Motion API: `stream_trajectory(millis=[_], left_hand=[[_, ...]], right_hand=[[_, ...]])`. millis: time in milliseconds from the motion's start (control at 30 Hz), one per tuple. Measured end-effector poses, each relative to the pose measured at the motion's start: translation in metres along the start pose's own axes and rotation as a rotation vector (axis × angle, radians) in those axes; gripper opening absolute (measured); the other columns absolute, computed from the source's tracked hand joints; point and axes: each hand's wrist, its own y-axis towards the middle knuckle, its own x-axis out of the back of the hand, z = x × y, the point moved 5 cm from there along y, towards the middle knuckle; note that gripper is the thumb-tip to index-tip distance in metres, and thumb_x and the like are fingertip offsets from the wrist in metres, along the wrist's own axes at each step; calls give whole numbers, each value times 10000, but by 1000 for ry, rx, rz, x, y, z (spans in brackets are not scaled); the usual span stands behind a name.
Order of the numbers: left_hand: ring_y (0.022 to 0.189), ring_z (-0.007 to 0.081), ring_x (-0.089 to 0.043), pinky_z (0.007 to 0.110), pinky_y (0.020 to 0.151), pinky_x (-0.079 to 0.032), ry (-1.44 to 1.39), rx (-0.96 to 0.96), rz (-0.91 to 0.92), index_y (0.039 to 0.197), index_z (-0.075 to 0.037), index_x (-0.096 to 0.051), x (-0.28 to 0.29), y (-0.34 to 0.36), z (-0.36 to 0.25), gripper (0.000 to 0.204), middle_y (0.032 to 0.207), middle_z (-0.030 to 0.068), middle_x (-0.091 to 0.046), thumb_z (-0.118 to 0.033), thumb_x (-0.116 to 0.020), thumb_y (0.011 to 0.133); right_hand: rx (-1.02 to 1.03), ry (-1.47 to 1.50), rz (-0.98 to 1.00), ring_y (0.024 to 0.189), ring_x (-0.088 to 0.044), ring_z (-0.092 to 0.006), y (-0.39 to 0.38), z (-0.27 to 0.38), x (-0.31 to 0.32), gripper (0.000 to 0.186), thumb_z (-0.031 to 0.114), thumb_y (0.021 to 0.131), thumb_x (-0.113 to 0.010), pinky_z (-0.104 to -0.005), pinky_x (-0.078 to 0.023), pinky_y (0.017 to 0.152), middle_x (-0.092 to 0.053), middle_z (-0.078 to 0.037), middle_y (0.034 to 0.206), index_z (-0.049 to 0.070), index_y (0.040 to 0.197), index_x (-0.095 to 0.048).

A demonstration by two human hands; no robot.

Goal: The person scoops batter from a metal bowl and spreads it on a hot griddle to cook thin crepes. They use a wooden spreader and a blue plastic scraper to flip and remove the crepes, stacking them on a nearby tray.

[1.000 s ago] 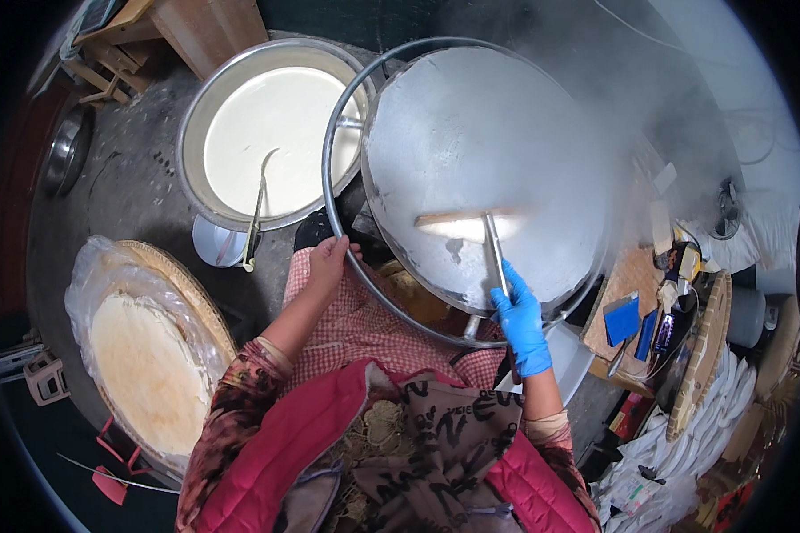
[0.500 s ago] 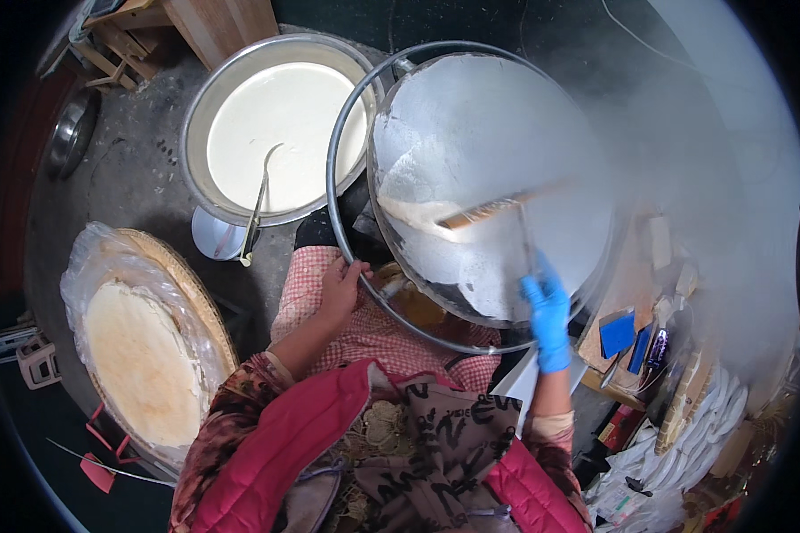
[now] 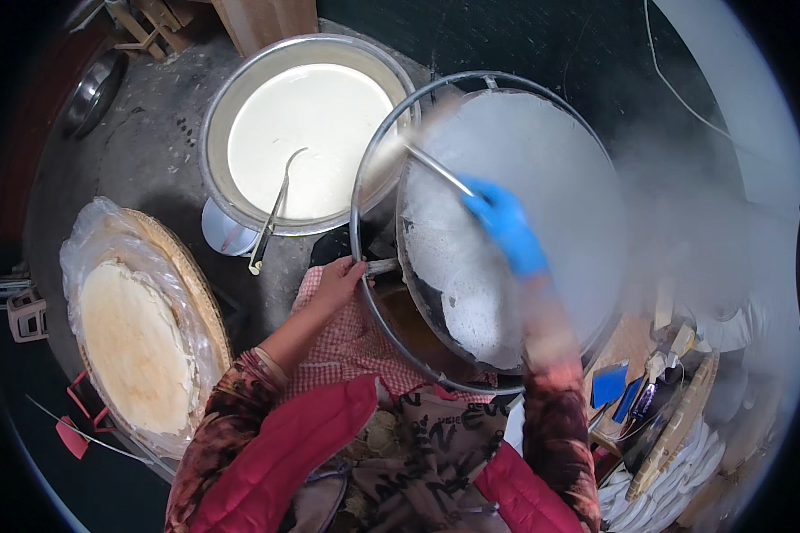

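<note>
A round griddle (image 3: 471,298) with a thin white film of batter on it stands before me, partly veiled by steam. My right hand (image 3: 509,229), in a blue glove, is closed round the handle of a T-shaped batter spreader (image 3: 440,170). The spreader's blade is smeared by motion over the griddle's left edge, near the batter basin. Bare, my left hand (image 3: 338,282) grips the metal ring (image 3: 357,209) that runs round the griddle. Left of the griddle, a large metal basin (image 3: 215,111) holds creamy batter (image 3: 316,124), with a ladle (image 3: 281,204) leaning in it.
At the left, a stack of thin pancakes (image 3: 133,346) lies on plastic film over a round woven tray (image 3: 187,262). A metal bowl (image 3: 93,93) sits on the floor. To the right are a blue pad (image 3: 609,384), small tools and a pile of white strips (image 3: 676,480).
My right hand has swept the spreader up and left across the griddle to its left edge. My left hand stays on the ring. The whole view has shifted slightly.
</note>
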Motion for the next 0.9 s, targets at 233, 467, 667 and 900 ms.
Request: stream_trajectory(millis=[233,467,667,900], left_hand=[[675,121,-590,252,617,-485,41,9,12,1061,18,-547,0,2,-9,254,794,43,-599,-175,-539,896],[751,107,-565,226,649,-462,217,-271,-161,1077,30,-534,6,-5,-11,269,849,55,-576,-138,-565,870],[753,83,-497,215,662,-443,420,-570,-134,1167,-8,-491,-41,-67,-17,348,912,43,-503,-52,-584,834],[773,125,-594,237,695,-479,478,-286,392,1065,15,-562,-127,-104,9,241,875,75,-616,-110,-564,860]], right_hand=[[73,8,-161,809,-567,-130,35,61,-20,332,187,858,-558,-266,-460,730,-640,-71,924,71,1168,-578],[-147,66,-488,676,-522,-101,-136,-49,42,337,190,862,-536,-256,-450,619,-592,-43,844,29,1157,-563],[-14,-677,-611,843,-599,-239,-203,-97,35,300,184,867,-518,-334,-469,750,-624,-135,925,27,1117,-571],[-164,26,-673,1074,-543,-314,-267,-129,1,365,170,863,-509,-354,-420,901,-564,-200,1148,25,1198,-515]])
